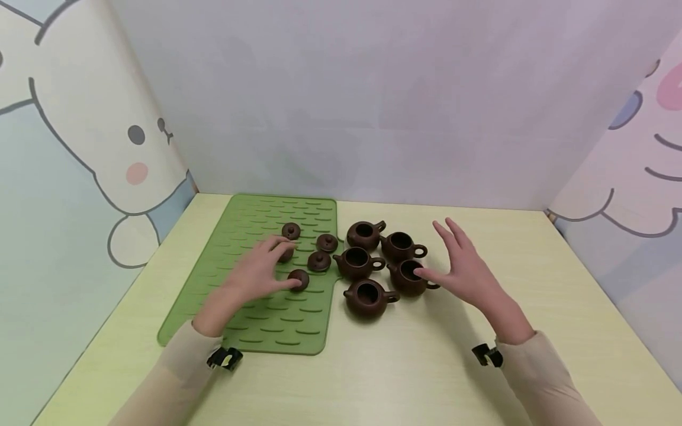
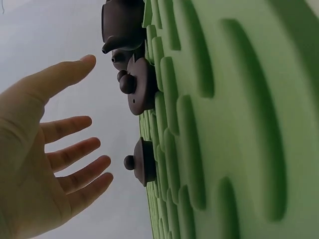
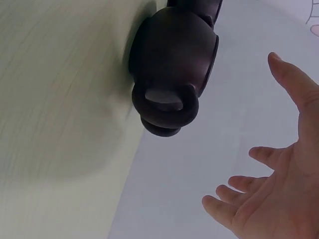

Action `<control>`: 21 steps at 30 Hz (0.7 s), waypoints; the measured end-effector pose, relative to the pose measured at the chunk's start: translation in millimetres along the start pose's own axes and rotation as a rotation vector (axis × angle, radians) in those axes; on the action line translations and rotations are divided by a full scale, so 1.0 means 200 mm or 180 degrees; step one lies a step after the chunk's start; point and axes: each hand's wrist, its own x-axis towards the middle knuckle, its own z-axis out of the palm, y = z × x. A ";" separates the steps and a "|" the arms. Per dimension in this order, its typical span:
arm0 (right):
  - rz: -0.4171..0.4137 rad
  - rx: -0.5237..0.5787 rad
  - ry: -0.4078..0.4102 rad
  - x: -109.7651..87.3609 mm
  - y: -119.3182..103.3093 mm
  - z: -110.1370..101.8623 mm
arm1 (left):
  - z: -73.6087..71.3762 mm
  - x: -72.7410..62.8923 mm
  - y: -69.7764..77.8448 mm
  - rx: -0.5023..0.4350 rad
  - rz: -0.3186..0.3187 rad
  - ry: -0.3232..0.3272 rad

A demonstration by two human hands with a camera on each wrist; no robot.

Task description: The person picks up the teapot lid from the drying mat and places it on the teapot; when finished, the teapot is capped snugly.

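Over the green mat, my left hand hovers with fingers and thumb spread, holding nothing. Several small dark brown teapot lids with round knobs lie below and beside it, among them a lid by the thumb tip and another lid farther right. The left wrist view has a gap between the fingertips and the nearest lid. My right hand is spread in the air at the right of several lidless brown teapots. Its thumb overlaps one teapot in the head view; in the right wrist view it is apart from a teapot.
The green silicone mat with raised ridges covers the left part of the pale wooden table. A front teapot stands just right of the mat. A plain pale wall rises behind, with cartoon-printed panels at both sides.
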 end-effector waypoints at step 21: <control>-0.0166 0.0284 -0.0073 -0.03 -0.09 0.03 | 0.04 -0.03 0.01 -0.0827 0.0093 -0.0078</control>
